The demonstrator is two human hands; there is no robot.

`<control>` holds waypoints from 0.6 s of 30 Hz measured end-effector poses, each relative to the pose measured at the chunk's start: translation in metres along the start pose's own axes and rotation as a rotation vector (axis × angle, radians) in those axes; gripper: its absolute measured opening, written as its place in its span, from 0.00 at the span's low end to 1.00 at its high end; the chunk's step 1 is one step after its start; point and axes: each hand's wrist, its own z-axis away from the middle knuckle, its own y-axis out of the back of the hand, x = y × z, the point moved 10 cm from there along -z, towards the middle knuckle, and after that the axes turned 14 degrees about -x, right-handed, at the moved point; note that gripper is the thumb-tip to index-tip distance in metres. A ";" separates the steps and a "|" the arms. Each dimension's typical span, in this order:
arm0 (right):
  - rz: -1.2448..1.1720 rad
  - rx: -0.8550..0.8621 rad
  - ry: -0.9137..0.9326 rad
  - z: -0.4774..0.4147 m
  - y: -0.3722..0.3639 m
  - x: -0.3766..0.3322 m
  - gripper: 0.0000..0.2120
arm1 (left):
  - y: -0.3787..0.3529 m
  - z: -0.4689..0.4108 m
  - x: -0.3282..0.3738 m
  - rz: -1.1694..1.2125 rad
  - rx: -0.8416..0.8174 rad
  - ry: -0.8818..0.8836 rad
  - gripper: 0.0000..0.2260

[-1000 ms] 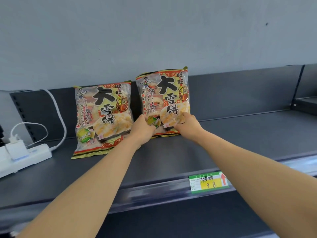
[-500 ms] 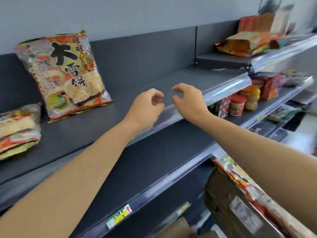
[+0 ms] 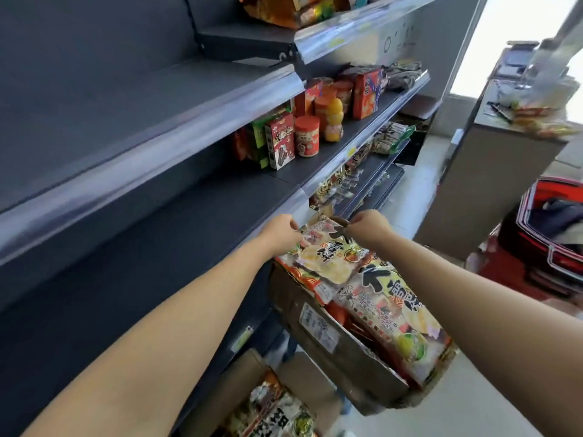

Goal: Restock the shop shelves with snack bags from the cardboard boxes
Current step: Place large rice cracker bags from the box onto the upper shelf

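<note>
A cardboard box (image 3: 318, 329) full of snack bags stands to the right of the dark shelves. On top lies a red-and-yellow snack bag (image 3: 325, 257) with black characters. My left hand (image 3: 282, 233) pinches its far left corner and my right hand (image 3: 369, 228) pinches its far right corner. A second, larger-looking bag (image 3: 391, 313) lies nearer to me in the same box. The dark shelf (image 3: 151, 121) at upper left shows no bags in this view.
A second open box (image 3: 268, 402) with bags sits low by the shelf foot. Jars and small cartons (image 3: 303, 130) fill the middle shelf further right. A counter (image 3: 504, 159) stands at the right, with a red basket (image 3: 549, 241) below it.
The view has swung right and down from the shelf with the two placed bags. Both hands left the shelf, dropped to the box and took hold of a bag's far edge.
</note>
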 end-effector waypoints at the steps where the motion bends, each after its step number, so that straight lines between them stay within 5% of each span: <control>1: 0.011 -0.041 -0.054 -0.008 -0.005 0.017 0.07 | -0.011 -0.013 -0.002 -0.012 -0.020 0.023 0.03; 6: -0.155 -0.220 -0.262 -0.039 -0.037 0.092 0.07 | -0.049 -0.069 -0.018 -0.107 -0.084 0.144 0.08; 10: -0.467 -0.302 -0.281 -0.062 -0.066 0.117 0.04 | -0.061 -0.111 -0.046 -0.189 -0.107 0.252 0.27; 18: -0.706 -0.447 -0.439 -0.088 -0.091 0.134 0.20 | -0.056 -0.139 -0.075 -0.216 -0.042 0.429 0.39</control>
